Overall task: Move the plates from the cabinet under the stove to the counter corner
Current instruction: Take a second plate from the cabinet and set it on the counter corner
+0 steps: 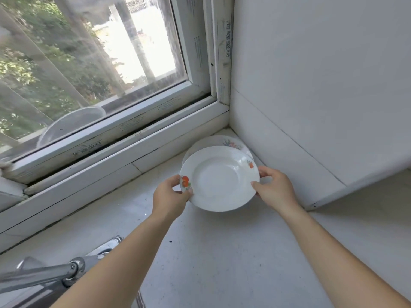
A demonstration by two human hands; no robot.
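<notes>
A white plate with orange flower prints (219, 178) is held over the counter corner between both hands. My left hand (171, 194) grips its left rim, thumb on top by the orange print. My right hand (274, 187) grips the right rim. Behind and below it, another white flowered plate (222, 142) lies in the corner, where the window sill meets the wall. The held plate covers most of it. The pale counter (222, 252) stretches toward me.
A window with a white frame (124, 138) runs along the left and back. A white tiled wall (322, 96) closes the right side, with a boxed-out ledge (333, 194) low down. A chrome faucet (55, 272) sticks out at the lower left.
</notes>
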